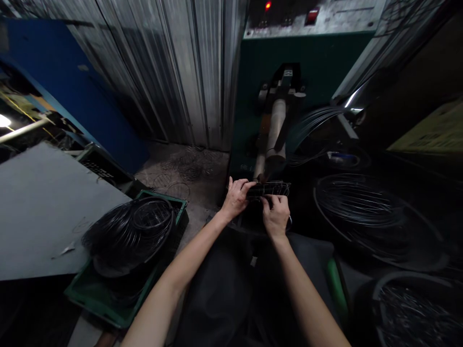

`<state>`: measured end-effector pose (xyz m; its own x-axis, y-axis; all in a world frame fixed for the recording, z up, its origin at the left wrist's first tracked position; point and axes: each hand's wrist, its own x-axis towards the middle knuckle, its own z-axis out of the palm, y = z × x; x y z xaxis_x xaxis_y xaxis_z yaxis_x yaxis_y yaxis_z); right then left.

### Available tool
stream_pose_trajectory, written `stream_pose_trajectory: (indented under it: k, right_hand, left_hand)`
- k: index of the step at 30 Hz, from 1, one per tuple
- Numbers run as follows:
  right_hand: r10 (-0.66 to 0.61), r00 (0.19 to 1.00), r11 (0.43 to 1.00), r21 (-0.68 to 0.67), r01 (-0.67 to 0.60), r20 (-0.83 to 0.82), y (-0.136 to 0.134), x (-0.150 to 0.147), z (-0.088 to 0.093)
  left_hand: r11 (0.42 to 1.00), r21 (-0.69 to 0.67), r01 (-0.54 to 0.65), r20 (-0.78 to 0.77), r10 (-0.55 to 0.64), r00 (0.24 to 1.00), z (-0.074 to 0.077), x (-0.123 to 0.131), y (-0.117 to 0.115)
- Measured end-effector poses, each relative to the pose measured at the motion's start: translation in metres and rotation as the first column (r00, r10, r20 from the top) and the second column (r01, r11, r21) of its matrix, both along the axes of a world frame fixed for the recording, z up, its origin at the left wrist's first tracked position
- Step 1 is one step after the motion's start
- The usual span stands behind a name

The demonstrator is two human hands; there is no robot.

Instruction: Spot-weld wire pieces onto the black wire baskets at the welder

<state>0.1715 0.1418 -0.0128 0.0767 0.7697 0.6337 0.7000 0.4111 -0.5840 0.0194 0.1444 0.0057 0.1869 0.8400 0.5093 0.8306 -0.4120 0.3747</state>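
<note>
A dark wire frame (269,189), round and cage-like, sits just under the tip of the machine's electrode arm (277,130). My left hand (237,196) grips its left side, thumb and fingers closed near the electrode tip. With fingers pinched on the near edge, my right hand (277,214) holds the same frame from the front right. The green machine (307,58) carries a lit red lamp (268,5) and a red switch (311,16) on its top panel. Fine detail of the wires is dark and blurred.
To the left, a green crate (104,308) bears a pile of black wire rings (126,231). A large round basin (320,202) with wire rings stands at right, and a tub (378,294) of small metal pieces below it. Loose wire pieces (188,166) litter the floor by the corrugated wall (173,62).
</note>
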Motion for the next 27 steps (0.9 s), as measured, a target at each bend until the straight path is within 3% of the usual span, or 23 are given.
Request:
stream_pose_trajectory:
  k: [20, 27]
  right_hand:
    - [0.008, 0.995, 1.000, -0.005, -0.008, -0.100, -0.001, -0.007, -0.004]
    - [-0.067, 0.991, 0.997, -0.054, 0.061, -0.119, -0.047, 0.040, -0.001]
  left_hand:
    - [0.998, 0.064, 0.013, 0.022, -0.014, 1.000, -0.002, -0.002, 0.002]
    - [1.000, -0.003, 0.008, 0.038, -0.008, 0.999, 0.009, 0.000, -0.002]
